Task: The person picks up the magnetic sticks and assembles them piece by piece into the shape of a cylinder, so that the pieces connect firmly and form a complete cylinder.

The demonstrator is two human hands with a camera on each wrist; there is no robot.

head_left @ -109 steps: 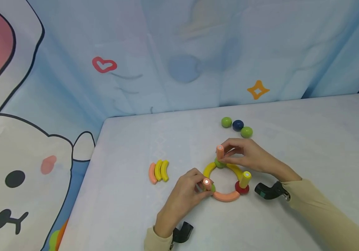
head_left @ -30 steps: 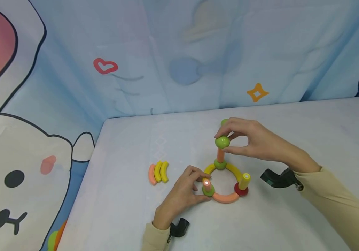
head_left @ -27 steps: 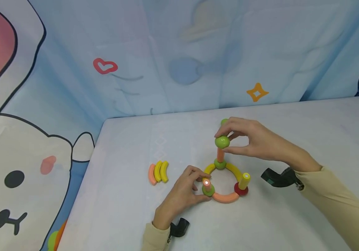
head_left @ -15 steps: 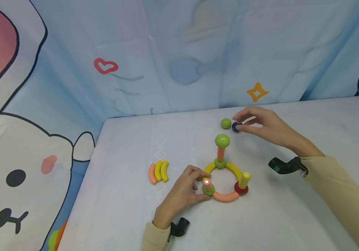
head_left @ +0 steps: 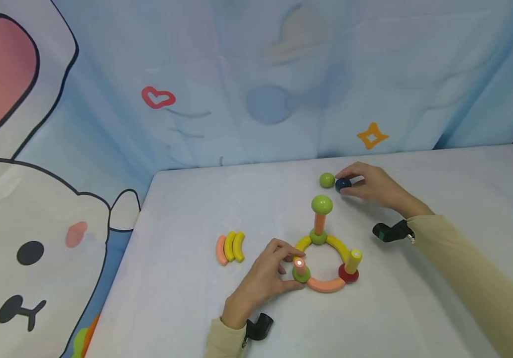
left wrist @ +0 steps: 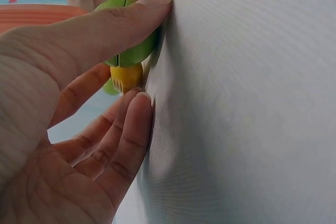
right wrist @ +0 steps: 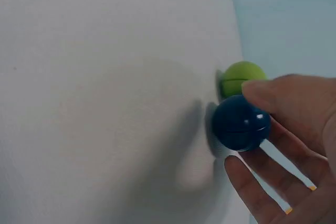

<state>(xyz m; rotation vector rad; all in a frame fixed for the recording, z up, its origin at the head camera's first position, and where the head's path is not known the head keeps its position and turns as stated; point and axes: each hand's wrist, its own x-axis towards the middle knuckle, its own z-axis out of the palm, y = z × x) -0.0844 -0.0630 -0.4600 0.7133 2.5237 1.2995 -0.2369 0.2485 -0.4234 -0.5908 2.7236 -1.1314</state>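
Observation:
My right hand pinches a dark blue ball at the back of the table, thumb on one side and fingers on the other. A loose green ball lies beside it. Nearer me is a ring of yellow arcs and an orange arc, joined by balls. An orange peg capped with a green ball stands at its far side. My left hand holds the ring at its left green joint ball, under a short orange peg.
On the ring's right, a yellow peg stands in a red ball. Two yellow arcs and an orange arc lie to the left. A pale blue printed curtain hangs behind the white table.
My right hand leaves the far orange peg, sets a green ball on top of it, lets go and takes hold of the blue ball. My left hand stays at the ring.

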